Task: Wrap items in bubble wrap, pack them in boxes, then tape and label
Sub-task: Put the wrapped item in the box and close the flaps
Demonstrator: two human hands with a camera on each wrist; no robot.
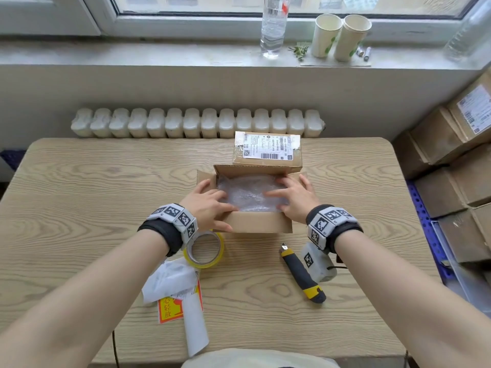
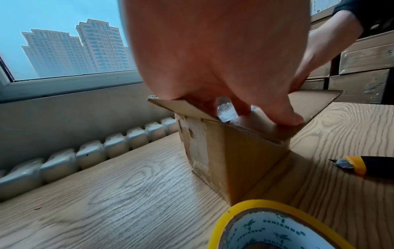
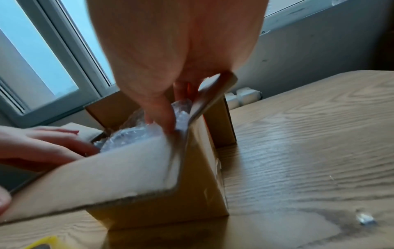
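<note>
An open cardboard box (image 1: 255,221) stands mid-table with a bubble-wrapped item (image 1: 247,192) inside. My left hand (image 1: 210,205) reaches in from the left, its straight fingers lying on the wrap and its thumb on the near flap (image 2: 266,128). My right hand (image 1: 292,197) comes in from the right, fingers flat on the wrap (image 3: 132,136), with the right flap pushed back behind it. Neither hand grips anything. What the wrap encloses is hidden.
A yellow tape roll (image 1: 204,251) lies just before the box under my left wrist, and a utility knife (image 1: 303,274) to the right of it. Label sheets and a red sticker (image 1: 172,296) lie near the front edge. A sealed, labelled box (image 1: 267,150) sits behind; stacked cartons (image 1: 451,155) stand at the right.
</note>
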